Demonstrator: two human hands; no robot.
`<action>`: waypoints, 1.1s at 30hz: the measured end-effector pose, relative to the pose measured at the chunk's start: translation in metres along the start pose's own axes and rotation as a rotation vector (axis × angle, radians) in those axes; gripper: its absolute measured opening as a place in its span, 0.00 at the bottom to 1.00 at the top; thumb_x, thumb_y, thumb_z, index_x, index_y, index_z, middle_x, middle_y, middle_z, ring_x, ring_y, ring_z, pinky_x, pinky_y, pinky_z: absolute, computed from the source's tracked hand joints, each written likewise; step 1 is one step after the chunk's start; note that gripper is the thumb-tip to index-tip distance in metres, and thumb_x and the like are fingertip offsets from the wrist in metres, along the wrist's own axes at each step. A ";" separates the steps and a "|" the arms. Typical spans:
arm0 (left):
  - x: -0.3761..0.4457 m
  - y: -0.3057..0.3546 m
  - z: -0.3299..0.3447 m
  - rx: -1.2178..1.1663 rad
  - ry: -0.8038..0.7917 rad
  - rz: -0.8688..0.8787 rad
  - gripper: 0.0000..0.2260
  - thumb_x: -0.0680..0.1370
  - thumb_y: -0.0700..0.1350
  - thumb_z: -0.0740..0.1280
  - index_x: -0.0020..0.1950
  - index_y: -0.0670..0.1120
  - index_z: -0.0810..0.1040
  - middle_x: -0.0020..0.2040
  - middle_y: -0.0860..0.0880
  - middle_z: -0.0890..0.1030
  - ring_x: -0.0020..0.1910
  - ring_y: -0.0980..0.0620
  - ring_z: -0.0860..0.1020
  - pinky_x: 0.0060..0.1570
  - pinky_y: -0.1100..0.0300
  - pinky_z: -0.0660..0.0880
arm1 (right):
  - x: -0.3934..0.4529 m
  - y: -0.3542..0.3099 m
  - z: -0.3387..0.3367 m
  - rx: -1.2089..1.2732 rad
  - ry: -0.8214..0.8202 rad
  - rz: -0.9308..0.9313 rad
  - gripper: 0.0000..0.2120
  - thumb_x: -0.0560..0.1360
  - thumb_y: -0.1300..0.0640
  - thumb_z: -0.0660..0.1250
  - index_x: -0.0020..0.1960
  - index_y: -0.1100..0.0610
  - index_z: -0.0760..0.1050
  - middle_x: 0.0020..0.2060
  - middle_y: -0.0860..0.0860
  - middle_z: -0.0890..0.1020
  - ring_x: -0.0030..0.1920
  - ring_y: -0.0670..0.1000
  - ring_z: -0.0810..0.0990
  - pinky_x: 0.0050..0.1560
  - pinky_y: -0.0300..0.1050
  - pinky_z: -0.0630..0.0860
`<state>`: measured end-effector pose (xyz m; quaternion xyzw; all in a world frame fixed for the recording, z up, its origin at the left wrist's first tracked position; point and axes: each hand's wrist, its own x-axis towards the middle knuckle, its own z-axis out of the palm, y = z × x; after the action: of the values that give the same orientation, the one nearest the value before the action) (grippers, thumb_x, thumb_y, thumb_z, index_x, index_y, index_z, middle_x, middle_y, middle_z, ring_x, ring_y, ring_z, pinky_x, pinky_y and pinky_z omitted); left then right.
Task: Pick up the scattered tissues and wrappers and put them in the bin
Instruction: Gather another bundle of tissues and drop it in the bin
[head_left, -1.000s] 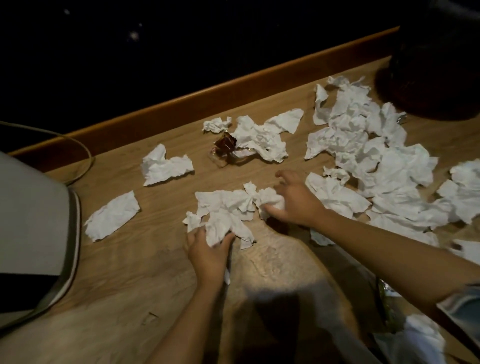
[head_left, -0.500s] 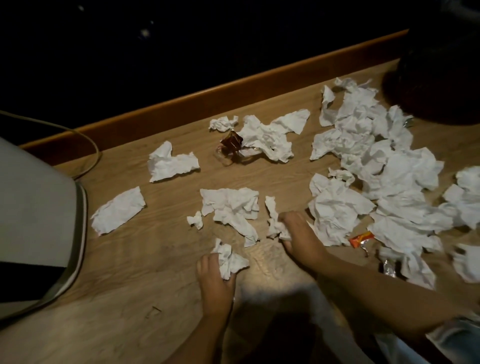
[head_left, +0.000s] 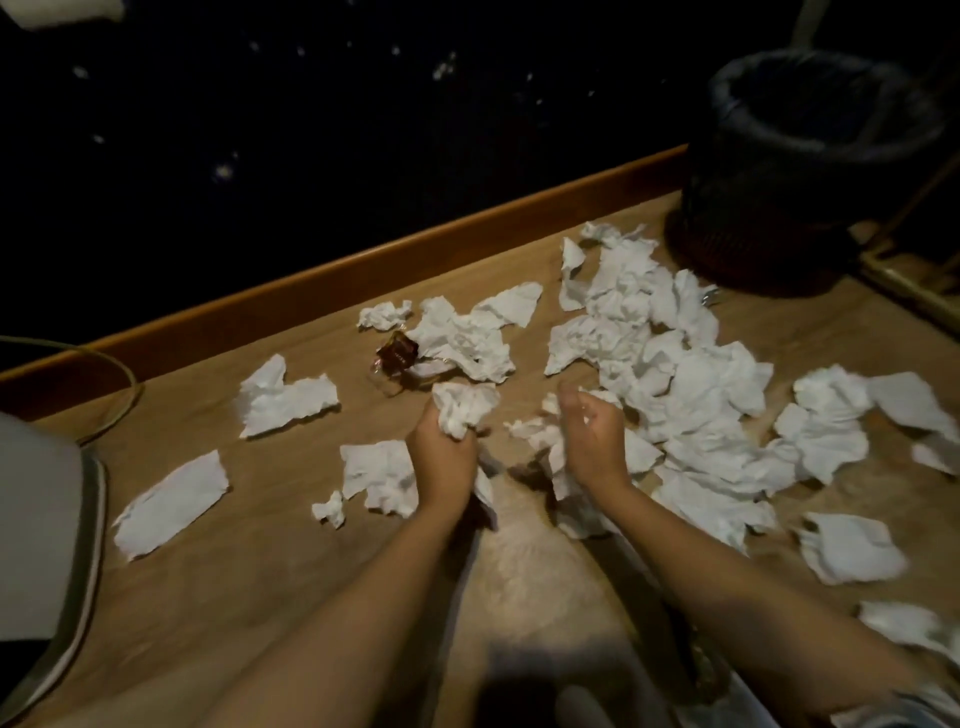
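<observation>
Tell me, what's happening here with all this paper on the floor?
A person is clearing up litter. Their left hand grips a crumpled tissue wad, lifted off the wooden floor. The right hand hovers beside it with fingers loosely curled; whether it holds anything is unclear. Many white tissues and a dark red wrapper lie scattered. The black bin stands at the far right.

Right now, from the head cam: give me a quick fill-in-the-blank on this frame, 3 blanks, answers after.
1. The left hand grips a crumpled ____.
2. The black bin stands at the far ____ of the floor.
3. The dark red wrapper lies on the floor, held by ____ hand.
The right hand hovers with loosely curled fingers; whether it holds anything is unclear.

Missing words: tissue; right; neither
</observation>
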<state>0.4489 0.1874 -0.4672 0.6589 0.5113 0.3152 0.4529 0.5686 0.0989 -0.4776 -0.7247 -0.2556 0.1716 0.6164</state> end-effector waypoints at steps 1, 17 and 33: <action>0.006 0.015 0.008 -0.039 -0.037 -0.024 0.13 0.74 0.30 0.65 0.57 0.39 0.78 0.51 0.47 0.81 0.48 0.49 0.79 0.44 0.71 0.74 | 0.007 -0.009 -0.007 0.066 0.058 0.087 0.25 0.78 0.42 0.62 0.27 0.53 0.61 0.23 0.48 0.62 0.25 0.43 0.62 0.29 0.41 0.59; 0.047 0.203 0.140 0.021 -0.509 -0.177 0.30 0.78 0.55 0.61 0.70 0.48 0.46 0.53 0.47 0.74 0.50 0.47 0.77 0.58 0.46 0.77 | 0.141 -0.109 -0.183 0.600 0.306 0.536 0.11 0.70 0.68 0.57 0.49 0.58 0.74 0.46 0.58 0.78 0.47 0.60 0.78 0.54 0.52 0.76; 0.109 0.362 0.297 -0.356 -0.484 -0.203 0.24 0.72 0.34 0.64 0.68 0.37 0.68 0.61 0.42 0.78 0.36 0.39 0.83 0.39 0.51 0.81 | 0.292 -0.138 -0.267 0.617 0.451 0.474 0.15 0.77 0.69 0.65 0.63 0.66 0.72 0.50 0.58 0.81 0.44 0.54 0.83 0.44 0.40 0.80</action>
<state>0.8804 0.1858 -0.2557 0.5707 0.3886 0.1870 0.6988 0.9338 0.0687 -0.2741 -0.5648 0.1215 0.2142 0.7876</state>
